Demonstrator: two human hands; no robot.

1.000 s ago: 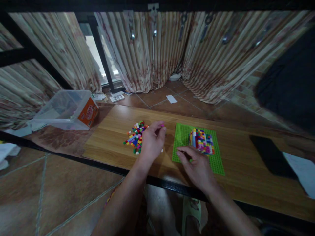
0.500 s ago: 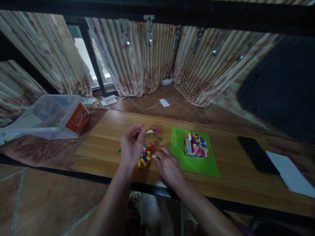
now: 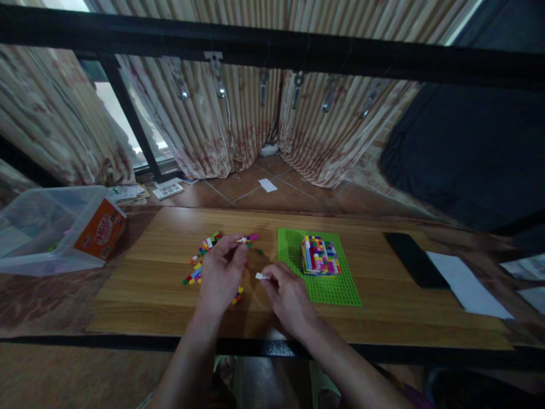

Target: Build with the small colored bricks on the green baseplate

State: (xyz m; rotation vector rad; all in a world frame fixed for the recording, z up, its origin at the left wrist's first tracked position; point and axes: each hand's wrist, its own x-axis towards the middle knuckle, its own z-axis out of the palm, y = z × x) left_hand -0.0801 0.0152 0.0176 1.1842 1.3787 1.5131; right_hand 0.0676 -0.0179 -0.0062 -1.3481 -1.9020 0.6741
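Your right hand (image 3: 292, 298) pinches a white brick (image 3: 261, 276) just left of the green baseplate (image 3: 334, 294), which carries the brick block (image 3: 321, 257). Farther left of the baseplate, your left hand (image 3: 222, 278) hovers by the loose bricks (image 3: 196, 272); its grip I cannot tell. A second ago, your right hand was over the baseplate.

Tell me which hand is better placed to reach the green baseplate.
Probably the right hand: it is beside the green studded baseplate, pinching a white toy brick, while the left hand is farther away, over the loose toy bricks.
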